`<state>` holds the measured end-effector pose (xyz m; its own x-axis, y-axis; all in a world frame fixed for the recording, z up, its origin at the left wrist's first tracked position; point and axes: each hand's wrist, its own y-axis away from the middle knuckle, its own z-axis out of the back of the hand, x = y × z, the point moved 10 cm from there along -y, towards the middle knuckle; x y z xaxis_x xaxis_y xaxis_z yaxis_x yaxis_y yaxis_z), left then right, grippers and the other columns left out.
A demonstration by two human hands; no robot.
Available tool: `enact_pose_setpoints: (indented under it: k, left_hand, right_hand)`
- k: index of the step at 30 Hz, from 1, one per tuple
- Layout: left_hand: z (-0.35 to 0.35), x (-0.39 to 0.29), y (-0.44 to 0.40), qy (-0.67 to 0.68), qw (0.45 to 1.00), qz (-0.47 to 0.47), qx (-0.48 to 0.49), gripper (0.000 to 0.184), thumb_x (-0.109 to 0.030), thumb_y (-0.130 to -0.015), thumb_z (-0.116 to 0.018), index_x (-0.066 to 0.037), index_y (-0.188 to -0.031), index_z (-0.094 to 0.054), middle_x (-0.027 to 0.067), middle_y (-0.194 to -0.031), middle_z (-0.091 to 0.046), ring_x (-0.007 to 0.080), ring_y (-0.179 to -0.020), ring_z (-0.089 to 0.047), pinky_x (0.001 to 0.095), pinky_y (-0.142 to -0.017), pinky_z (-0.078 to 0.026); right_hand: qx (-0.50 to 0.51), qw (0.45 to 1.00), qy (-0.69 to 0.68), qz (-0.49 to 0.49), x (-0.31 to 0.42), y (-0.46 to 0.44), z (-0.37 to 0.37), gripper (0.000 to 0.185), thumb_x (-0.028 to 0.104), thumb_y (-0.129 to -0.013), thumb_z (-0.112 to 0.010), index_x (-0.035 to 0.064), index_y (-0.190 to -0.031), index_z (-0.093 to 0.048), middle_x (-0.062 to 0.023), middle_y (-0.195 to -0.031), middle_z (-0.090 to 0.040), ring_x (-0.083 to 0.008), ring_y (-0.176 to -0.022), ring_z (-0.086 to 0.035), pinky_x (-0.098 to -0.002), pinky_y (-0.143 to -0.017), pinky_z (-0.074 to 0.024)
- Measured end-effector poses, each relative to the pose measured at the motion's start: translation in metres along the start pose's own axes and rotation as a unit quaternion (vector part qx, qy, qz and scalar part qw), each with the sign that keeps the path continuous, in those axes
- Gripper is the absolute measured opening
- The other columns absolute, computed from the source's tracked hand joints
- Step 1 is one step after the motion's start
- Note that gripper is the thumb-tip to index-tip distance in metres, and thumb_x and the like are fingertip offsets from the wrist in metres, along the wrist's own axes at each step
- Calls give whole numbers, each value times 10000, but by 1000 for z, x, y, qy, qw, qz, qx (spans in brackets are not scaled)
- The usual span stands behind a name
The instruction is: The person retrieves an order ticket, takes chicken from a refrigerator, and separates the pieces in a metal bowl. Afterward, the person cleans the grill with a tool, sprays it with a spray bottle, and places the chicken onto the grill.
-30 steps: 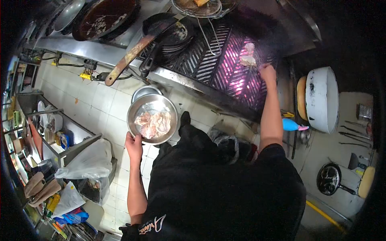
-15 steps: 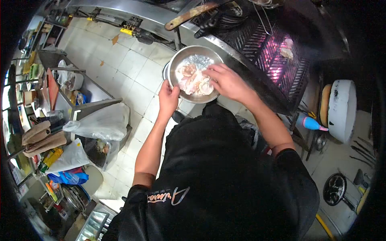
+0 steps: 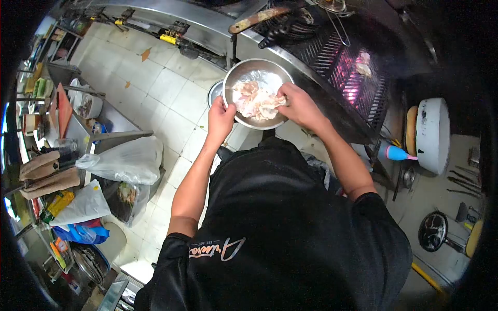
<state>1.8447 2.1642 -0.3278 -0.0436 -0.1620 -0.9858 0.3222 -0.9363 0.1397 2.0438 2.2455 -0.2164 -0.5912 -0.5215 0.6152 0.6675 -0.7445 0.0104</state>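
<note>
A round metal bowl [image 3: 258, 66] holds several pale pieces of raw meat that look like chicken [image 3: 250, 98]. My left hand [image 3: 222, 120] grips the bowl's left rim, thumb on the inner side. Over the bowl's right side, my right hand [image 3: 298, 106] is closed in a pinch on one piece of raw chicken [image 3: 272, 105], which still lies among the others. To the right, more pale meat [image 3: 364, 64] rests on the dark slatted grill [image 3: 327, 57], which glows pink underneath.
A wooden-handled tool [image 3: 259, 19] lies across the grill's edge. A second metal container [image 3: 214, 93] stands partly hidden behind the bowl. On the left is a metal table [image 3: 116, 116] with plastic bags [image 3: 124, 158]. A large white pot [image 3: 434, 136] and a blue bottle [image 3: 397, 153] are at right.
My right hand has gone from reaching over the meat with fingers spread to pinching a piece at the bowl's right side. The bowl stays in my left hand.
</note>
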Motion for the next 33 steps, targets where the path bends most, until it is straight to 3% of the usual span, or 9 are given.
enact_pose_setpoints:
  k: [3, 6, 12, 18, 19, 22, 26, 30, 33]
  left_hand:
    - [-4, -8, 0, 22, 1000, 10, 9, 123, -70, -893, -535, 22, -975, -535, 40, -764, -603, 81, -612, -549, 238, -521, -456]
    - [-9, -25, -1, 24, 1000, -6, 17, 146, -70, -891, -539, 36, -991, -539, 44, -776, -613, 80, -627, -555, 245, -534, -455]
    - [-22, -16, -11, -11, 999, -16, 25, 195, -87, -876, -555, 41, -1022, -578, 33, -747, -594, 86, -618, -527, 257, -554, -441]
    - [-41, -7, -11, -64, 997, 3, 51, 172, -100, -880, -555, 21, -1001, -574, 39, -725, -603, 86, -606, -540, 257, -538, -457]
    - [-43, -4, -10, -60, 997, 12, 56, 170, -101, -880, -554, 20, -998, -574, 40, -724, -606, 88, -606, -547, 254, -538, -460]
    - [-50, -27, -3, 13, 999, 34, 34, 116, -102, -880, -567, 9, -863, -540, 12, -630, -525, 72, -536, -486, 269, -460, -405]
    - [-48, 24, -15, -20, 999, 22, 37, 159, -109, -870, -572, -4, -789, -485, 9, -628, -480, 74, -571, -437, 267, -499, -387]
    - [-50, 12, -12, -46, 998, 39, 33, 162, -112, -859, -577, -4, -779, -486, 8, -636, -460, 79, -598, -408, 272, -524, -372]
    - [-51, 17, -11, -63, 994, 68, 51, 101, -93, -886, -560, -6, -868, -512, -6, -703, -506, 56, -624, -435, 244, -533, -379]
  right_hand:
    - [-31, 989, -146, 17, 0, 5, 8, 229, 79, -754, -680, 11, -916, -533, -113, -942, -606, -225, -927, -587, -330, -859, -453]
    - [-16, 984, -165, -58, -4, 14, 18, 204, 59, -781, -652, 15, -957, -560, -70, -970, -607, -141, -961, -561, -301, -877, -445]
    - [-36, 970, -234, -52, -22, 17, 29, 277, 57, -811, -658, 34, -1078, -587, -11, -982, -612, -110, -937, -566, -267, -856, -461]
    - [-144, 874, -441, -146, -81, 29, 79, 299, 39, -864, -682, -2, -1140, -576, -25, -1017, -641, -100, -918, -603, -242, -838, -479]
    - [-172, 862, -458, -133, -89, 32, 92, 324, 98, -870, -707, -13, -1150, -587, -38, -1011, -656, -90, -878, -612, -234, -795, -492]
    - [-206, 883, -391, -156, -119, 55, 132, 325, 94, -861, -714, -7, -1145, -592, -42, -1004, -659, -87, -876, -609, -237, -784, -494]
    - [-224, 910, -263, -228, -181, 93, 163, 305, 89, -846, -717, 14, -1119, -603, -37, -972, -666, -83, -839, -611, -234, -762, -495]
    - [-262, 859, -305, -316, -258, 121, 162, 299, 81, -844, -711, 23, -1115, -596, -39, -960, -667, -112, -834, -624, -257, -747, -505]
    - [-324, 837, -353, -265, -315, 119, 160, 300, 62, -858, -689, 2, -1131, -580, -69, -968, -667, -129, -802, -638, -261, -677, -521]
